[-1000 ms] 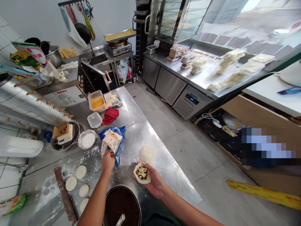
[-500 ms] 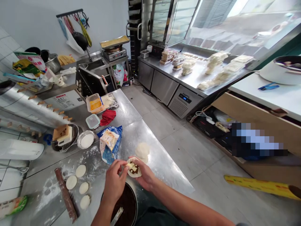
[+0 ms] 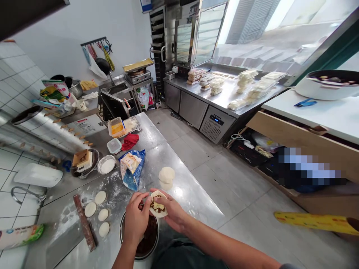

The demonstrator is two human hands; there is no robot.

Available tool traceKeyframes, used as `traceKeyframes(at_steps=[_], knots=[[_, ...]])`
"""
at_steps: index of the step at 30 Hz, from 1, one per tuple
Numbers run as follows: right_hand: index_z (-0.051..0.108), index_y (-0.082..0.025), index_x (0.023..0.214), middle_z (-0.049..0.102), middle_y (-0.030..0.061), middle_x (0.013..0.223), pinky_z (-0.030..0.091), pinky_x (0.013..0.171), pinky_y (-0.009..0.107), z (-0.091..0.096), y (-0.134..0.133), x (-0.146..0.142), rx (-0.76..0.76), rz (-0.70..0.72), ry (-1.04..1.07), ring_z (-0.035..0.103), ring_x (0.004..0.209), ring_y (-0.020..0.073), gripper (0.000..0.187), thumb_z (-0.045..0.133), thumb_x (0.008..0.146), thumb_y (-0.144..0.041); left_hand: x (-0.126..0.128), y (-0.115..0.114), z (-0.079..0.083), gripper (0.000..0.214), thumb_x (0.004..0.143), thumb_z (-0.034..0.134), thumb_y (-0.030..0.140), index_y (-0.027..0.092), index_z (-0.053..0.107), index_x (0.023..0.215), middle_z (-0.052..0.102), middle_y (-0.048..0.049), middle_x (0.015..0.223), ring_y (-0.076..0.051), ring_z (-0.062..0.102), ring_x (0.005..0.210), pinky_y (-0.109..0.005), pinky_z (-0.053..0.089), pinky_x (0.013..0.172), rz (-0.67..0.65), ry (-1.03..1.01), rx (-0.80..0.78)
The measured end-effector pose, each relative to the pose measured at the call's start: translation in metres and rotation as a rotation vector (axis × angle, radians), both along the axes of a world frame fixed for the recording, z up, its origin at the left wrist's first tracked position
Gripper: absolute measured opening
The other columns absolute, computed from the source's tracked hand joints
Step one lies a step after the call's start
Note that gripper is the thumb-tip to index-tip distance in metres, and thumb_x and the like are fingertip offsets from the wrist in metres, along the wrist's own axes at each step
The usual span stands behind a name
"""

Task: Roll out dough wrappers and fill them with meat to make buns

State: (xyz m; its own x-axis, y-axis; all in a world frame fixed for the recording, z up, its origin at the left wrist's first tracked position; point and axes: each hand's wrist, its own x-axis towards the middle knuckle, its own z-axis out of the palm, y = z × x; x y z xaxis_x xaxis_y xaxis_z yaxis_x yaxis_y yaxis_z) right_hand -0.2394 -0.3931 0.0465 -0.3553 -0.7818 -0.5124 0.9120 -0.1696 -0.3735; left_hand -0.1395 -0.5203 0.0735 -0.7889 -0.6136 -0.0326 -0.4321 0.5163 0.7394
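Observation:
A round dough wrapper [image 3: 158, 213] filled with dark brown filling and pale yellow pieces rests in my right hand [image 3: 175, 213], whose thumb lies over the filling. My left hand [image 3: 137, 215] closes at the wrapper's left edge, fingers bent; its exact fingertip contact is partly hidden. Below the hands stands a metal pot [image 3: 157, 235] of dark brown filling, partly covered by my left wrist. Flattened dough rounds [image 3: 166, 175] overlap on the steel table beyond my hands. To the left lie several smaller dough discs [image 3: 90, 209] and a floury brown rolling pin [image 3: 84, 223].
A blue bag [image 3: 132, 170], a foil bowl of white powder [image 3: 107, 164], a red cloth [image 3: 130, 142] and a container with orange contents [image 3: 116, 127] stand farther along the steel table [image 3: 151, 129]. Its right edge drops to the tiled floor. A yellow tube [image 3: 311, 222] lies right.
My left fingers have moved from above the filling to the wrapper's edge. My right thumb now lies over the filling. The camera view has tilted up and shifted.

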Motion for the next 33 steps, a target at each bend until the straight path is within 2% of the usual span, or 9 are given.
traceKeyframes(at_steps=[4, 6, 9, 14, 18, 23, 25, 28, 33], knots=[[0.070, -0.021, 0.118, 0.075, 0.0047, 0.098, 0.058, 0.081, 0.038, 0.007, 0.023, 0.020, -0.016, 0.090, 0.012, 0.070, 0.090, 0.0230, 0.050, 0.088, 0.073, -0.035, 0.022, 0.013, -0.001, 0.030, 0.097, 0.058, 0.046, 0.024, 0.078, 0.093, 0.075, -0.0067, 0.105, -0.021, 0.071, 0.095, -0.034, 0.058, 0.088, -0.054, -0.014, 0.112], [0.072, -0.018, 0.109, 0.074, 0.0059, 0.096, 0.057, 0.084, 0.036, 0.008, 0.032, 0.029, -0.064, 0.120, 0.028, 0.070, 0.088, 0.0207, 0.042, 0.088, 0.075, -0.036, 0.035, 0.022, 0.000, 0.032, 0.098, 0.056, 0.047, 0.024, 0.078, 0.100, 0.076, -0.0074, 0.105, -0.021, 0.071, 0.096, -0.035, 0.058, 0.089, -0.034, -0.002, 0.112], [0.072, -0.016, 0.096, 0.073, 0.0043, 0.089, 0.057, 0.085, 0.036, 0.009, 0.042, 0.042, -0.074, 0.144, 0.069, 0.068, 0.082, 0.0183, 0.039, 0.093, 0.068, -0.034, 0.050, 0.034, 0.002, 0.034, 0.099, 0.054, 0.047, 0.025, 0.078, 0.108, 0.077, -0.0079, 0.108, -0.022, 0.072, 0.099, -0.036, 0.058, 0.092, -0.036, -0.004, 0.083], [0.070, -0.018, 0.099, 0.072, 0.0028, 0.089, 0.057, 0.078, 0.035, 0.013, 0.050, 0.059, -0.027, 0.172, 0.103, 0.068, 0.080, 0.0188, 0.047, 0.094, 0.066, -0.040, 0.065, 0.046, 0.007, 0.032, 0.100, 0.052, 0.041, 0.027, 0.077, 0.113, 0.077, -0.0066, 0.106, -0.022, 0.072, 0.098, -0.036, 0.058, 0.091, -0.065, -0.009, 0.039], [0.067, -0.019, 0.095, 0.069, 0.0004, 0.082, 0.058, 0.074, 0.035, 0.013, 0.057, 0.067, 0.030, 0.225, 0.162, 0.067, 0.076, 0.0191, 0.044, 0.092, 0.067, -0.042, 0.075, 0.054, 0.015, 0.030, 0.102, 0.048, 0.038, 0.024, 0.075, 0.096, 0.074, -0.0059, 0.098, -0.021, 0.070, 0.092, -0.034, 0.056, 0.085, -0.110, -0.001, -0.008], [0.065, -0.019, 0.092, 0.068, 0.0003, 0.078, 0.056, 0.066, 0.033, 0.005, 0.063, 0.076, 0.118, 0.279, 0.341, 0.065, 0.072, 0.0193, 0.037, 0.084, 0.073, -0.045, 0.081, 0.059, 0.021, 0.030, 0.102, 0.047, 0.030, 0.026, 0.069, 0.123, 0.073, -0.0049, 0.104, -0.019, 0.069, 0.097, -0.033, 0.055, 0.089, -0.242, -0.044, -0.057], [0.066, -0.020, 0.093, 0.069, 0.0009, 0.078, 0.055, 0.062, 0.032, 0.002, 0.064, 0.080, 0.135, 0.318, 0.402, 0.064, 0.070, 0.0194, 0.034, 0.082, 0.074, -0.043, 0.083, 0.060, 0.022, 0.028, 0.103, 0.046, 0.029, 0.027, 0.071, 0.115, 0.072, -0.0043, 0.102, -0.019, 0.068, 0.096, -0.032, 0.053, 0.089, -0.289, -0.087, -0.083], [0.066, -0.020, 0.093, 0.069, 0.0012, 0.078, 0.055, 0.061, 0.032, 0.000, 0.066, 0.082, 0.136, 0.346, 0.352, 0.064, 0.071, 0.0196, 0.030, 0.080, 0.074, -0.039, 0.087, 0.062, 0.021, 0.028, 0.103, 0.044, 0.027, 0.025, 0.070, 0.093, 0.069, -0.0046, 0.093, -0.019, 0.065, 0.091, -0.033, 0.052, 0.085, -0.301, -0.100, -0.174], [0.067, -0.020, 0.090, 0.068, 0.0000, 0.074, 0.051, 0.055, 0.026, -0.003, 0.070, 0.082, 0.128, 0.399, 0.464, 0.062, 0.065, 0.0161, 0.023, 0.078, 0.075, -0.033, 0.089, 0.065, 0.015, 0.029, 0.103, 0.044, 0.022, 0.025, 0.068, 0.120, 0.069, -0.0061, 0.102, -0.020, 0.064, 0.096, -0.034, 0.053, 0.087, -0.406, -0.067, -0.221]])
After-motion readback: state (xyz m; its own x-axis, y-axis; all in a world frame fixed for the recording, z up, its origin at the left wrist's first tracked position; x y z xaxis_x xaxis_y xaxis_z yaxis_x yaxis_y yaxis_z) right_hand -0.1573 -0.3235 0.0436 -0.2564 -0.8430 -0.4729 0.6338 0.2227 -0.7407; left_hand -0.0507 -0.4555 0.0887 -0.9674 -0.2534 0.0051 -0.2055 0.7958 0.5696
